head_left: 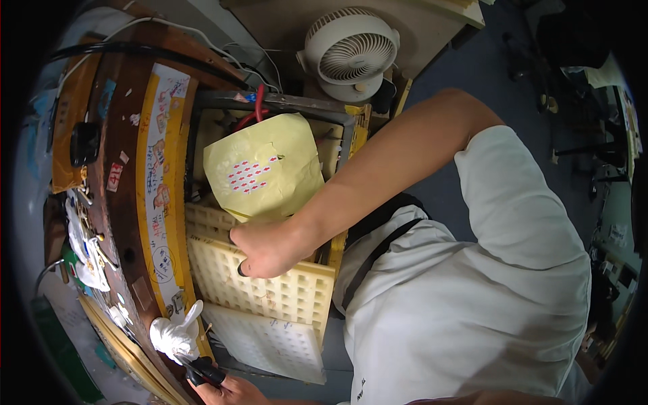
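Note:
My right hand point(273, 251), black covers on its fingertips, is closed on the upper edge of a cream plastic tray point(283, 297) with rows of square pockets. A second pocketed tray point(210, 221) lies just behind it, and a white pocketed tray point(263, 341) sits nearer the bottom. Beyond that hand, a yellow paper sheet point(300, 172) carries a cluster of small red-and-white marks. At the lower edge my left hand point(229, 390), also with black-covered fingertips, is closed beside a bundled white cloth point(175, 336); what its fingers hold is unclear.
The trays sit in an open drawer with a dark rim point(270, 98). Red handles point(258, 104) stick up behind the paper. A white fan point(351, 57) stands beyond. The wooden bench point(128, 223), edged with yellow tape and written paper, runs along the left, holding small tools and scraps.

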Tool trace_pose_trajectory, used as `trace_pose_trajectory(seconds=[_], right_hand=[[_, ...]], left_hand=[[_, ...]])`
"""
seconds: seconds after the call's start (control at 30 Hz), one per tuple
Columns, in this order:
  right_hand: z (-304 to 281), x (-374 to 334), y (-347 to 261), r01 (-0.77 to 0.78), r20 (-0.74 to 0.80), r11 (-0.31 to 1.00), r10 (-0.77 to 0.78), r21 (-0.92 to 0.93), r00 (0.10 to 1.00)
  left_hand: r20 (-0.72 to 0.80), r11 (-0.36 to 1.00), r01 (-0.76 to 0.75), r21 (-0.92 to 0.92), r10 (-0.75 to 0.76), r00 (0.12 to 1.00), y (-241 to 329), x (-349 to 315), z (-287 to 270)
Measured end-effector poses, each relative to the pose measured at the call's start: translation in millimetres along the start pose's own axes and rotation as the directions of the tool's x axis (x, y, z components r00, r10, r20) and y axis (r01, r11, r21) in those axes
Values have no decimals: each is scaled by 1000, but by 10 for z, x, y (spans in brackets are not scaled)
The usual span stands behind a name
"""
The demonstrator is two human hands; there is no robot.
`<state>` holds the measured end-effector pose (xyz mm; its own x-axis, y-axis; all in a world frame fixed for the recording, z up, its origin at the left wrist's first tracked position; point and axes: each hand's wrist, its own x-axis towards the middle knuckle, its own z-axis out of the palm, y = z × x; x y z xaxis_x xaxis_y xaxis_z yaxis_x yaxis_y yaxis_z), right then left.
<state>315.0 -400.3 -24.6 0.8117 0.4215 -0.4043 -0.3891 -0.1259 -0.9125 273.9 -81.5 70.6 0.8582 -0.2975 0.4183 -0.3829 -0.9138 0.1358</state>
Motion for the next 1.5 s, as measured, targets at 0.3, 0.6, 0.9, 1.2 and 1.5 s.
trace_pose_trajectory(seconds=[0.3, 0.6, 0.9, 1.2, 1.5], right_hand=[[-14, 130, -70, 534, 423, 436, -330, -724, 844], [113, 421, 23, 642, 584, 374, -268, -669, 766], [-72, 267, 515, -79, 321, 964, 161, -253, 933], [-171, -92, 323, 307, 434, 575, 94, -758, 896], [-140, -161, 285, 539, 544, 434, -127, -722, 830]], left_hand=[[48, 995, 99, 18, -100, 994, -198, -18, -109], [58, 988, 117, 99, -123, 991, -228, 3, -220], [21, 993, 95, 70, -97, 995, -232, -47, -123], [13, 999, 37, 4, -37, 999, 176, 68, -71], [54, 999, -29, -18, 30, 998, 332, 218, -78]])
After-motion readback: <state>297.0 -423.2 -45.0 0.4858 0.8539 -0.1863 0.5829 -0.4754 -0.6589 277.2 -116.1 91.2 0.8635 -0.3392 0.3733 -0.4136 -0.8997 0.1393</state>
